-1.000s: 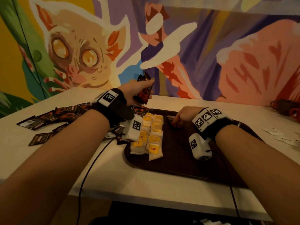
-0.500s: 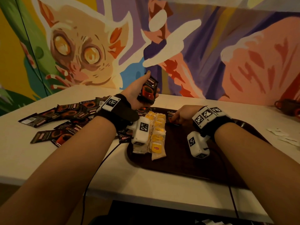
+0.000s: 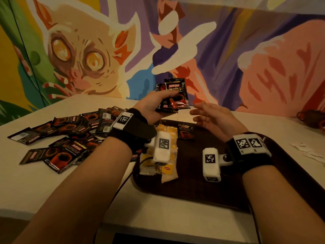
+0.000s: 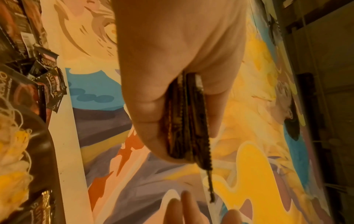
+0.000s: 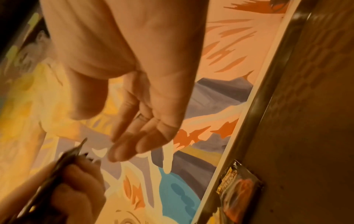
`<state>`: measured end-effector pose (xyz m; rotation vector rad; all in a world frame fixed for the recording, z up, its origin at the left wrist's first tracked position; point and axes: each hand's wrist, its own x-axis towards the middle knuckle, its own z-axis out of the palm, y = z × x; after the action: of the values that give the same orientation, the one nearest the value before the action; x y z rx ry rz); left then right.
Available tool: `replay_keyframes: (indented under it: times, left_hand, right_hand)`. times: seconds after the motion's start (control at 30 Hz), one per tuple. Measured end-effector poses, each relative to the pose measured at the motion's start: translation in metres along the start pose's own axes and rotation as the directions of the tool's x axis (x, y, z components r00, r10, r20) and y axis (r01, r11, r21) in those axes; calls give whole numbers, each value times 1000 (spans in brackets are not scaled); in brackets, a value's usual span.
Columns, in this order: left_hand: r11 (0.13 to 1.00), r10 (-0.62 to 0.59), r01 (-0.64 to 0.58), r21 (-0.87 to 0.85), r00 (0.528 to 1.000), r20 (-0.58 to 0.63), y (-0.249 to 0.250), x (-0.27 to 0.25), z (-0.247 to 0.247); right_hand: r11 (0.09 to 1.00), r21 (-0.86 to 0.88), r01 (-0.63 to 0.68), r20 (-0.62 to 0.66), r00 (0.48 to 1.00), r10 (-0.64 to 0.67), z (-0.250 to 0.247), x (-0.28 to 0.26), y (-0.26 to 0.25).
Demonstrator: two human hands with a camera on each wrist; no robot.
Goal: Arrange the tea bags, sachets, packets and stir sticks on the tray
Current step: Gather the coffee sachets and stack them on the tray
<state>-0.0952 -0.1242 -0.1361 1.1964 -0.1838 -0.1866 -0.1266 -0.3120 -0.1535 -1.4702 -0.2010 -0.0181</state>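
Note:
My left hand (image 3: 158, 103) is raised above the far edge of the dark brown tray (image 3: 219, 187) and grips a stack of black coffee sachets (image 3: 175, 95), seen edge-on in the left wrist view as coffee sachets (image 4: 187, 121). My right hand (image 3: 207, 115) hovers just right of them, fingers relaxed and holding nothing; the right wrist view shows the same hand (image 5: 134, 121) empty. One coffee sachet (image 3: 185, 132) lies flat on the tray's far side, also seen as a sachet (image 5: 239, 189). Yellow tea bags (image 3: 167, 166) lie in a row on the tray's left part, partly hidden by my left wrist.
A loose pile of black sachets (image 3: 66, 136) covers the white table (image 3: 52, 191) left of the tray. White paper packets (image 3: 307, 152) lie at the far right, near a dark mug (image 3: 311, 117). A painted wall stands right behind the table.
My right hand has lifted off the tray, leaving one sachet lying there, and moved up toward the stack. My left hand has raised the stack and turned it upright.

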Motion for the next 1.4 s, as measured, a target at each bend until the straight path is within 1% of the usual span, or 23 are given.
replay_keyframes:
  times: [0.13, 0.2, 0.33, 0.47, 0.53, 0.6, 0.67, 0.73, 0.77, 0.8, 0.87, 1.0, 1.07, 1.17, 1.4]
  left_hand:
    - [997, 18, -23, 68, 998, 63, -9, 1, 7]
    - [996, 25, -33, 80, 995, 96, -13, 0, 9]
    - [997, 31, -39, 72, 994, 105, -19, -4, 9]
    - [999, 19, -20, 28, 999, 49, -21, -9, 6]
    - [1000, -4, 4, -5, 1000, 11, -20, -11, 2]
    - [999, -21, 20, -31, 1000, -16, -17, -13, 0]
    - [999, -31, 30, -44, 999, -35, -15, -14, -1]
    - [997, -43, 40, -59, 998, -43, -13, -15, -2]
    - [996, -50, 47, -72, 998, -44, -13, -15, -2]
    - [995, -56, 51, -87, 997, -46, -13, -16, -2]
    - [992, -64, 58, -114, 997, -50, -12, -18, -2]
    - [986, -72, 64, -151, 996, -53, -10, -20, -3]
    - [985, -77, 67, -161, 995, -56, -9, -20, -3]
    - [984, -81, 70, -162, 995, -58, -10, -20, -3]
    - [986, -78, 70, -153, 996, -49, -8, -23, -3]
  right_hand:
    - [999, 21, 24, 72, 997, -25, 7, -9, 1]
    - [999, 20, 28, 71, 997, -29, 8, -8, 2]
    - [1000, -11, 24, 3, 1000, -24, 8, -2, 7]
    - [996, 78, -40, -168, 984, 53, -6, 8, 16]
    - [992, 78, -102, -244, 963, 118, -13, 12, 22]
    - [975, 39, -221, -271, 936, 223, -18, 15, 30]
    - [933, -28, -359, -350, 878, 327, -25, 19, 35]
    - [886, -108, -451, -448, 818, 362, -31, 24, 36]
    - [868, -149, -474, -475, 804, 358, -34, 26, 37]
    - [855, -182, -486, -486, 800, 352, -37, 26, 38]
    - [852, -215, -478, -471, 815, 338, -41, 26, 43]
    - [840, -230, -491, -439, 823, 361, -46, 25, 52]
    - [841, -237, -487, -447, 823, 351, -47, 28, 54]
    - [832, -273, -484, -464, 823, 327, -48, 30, 56]
    - [829, -286, -481, -436, 836, 335, -52, 34, 59]
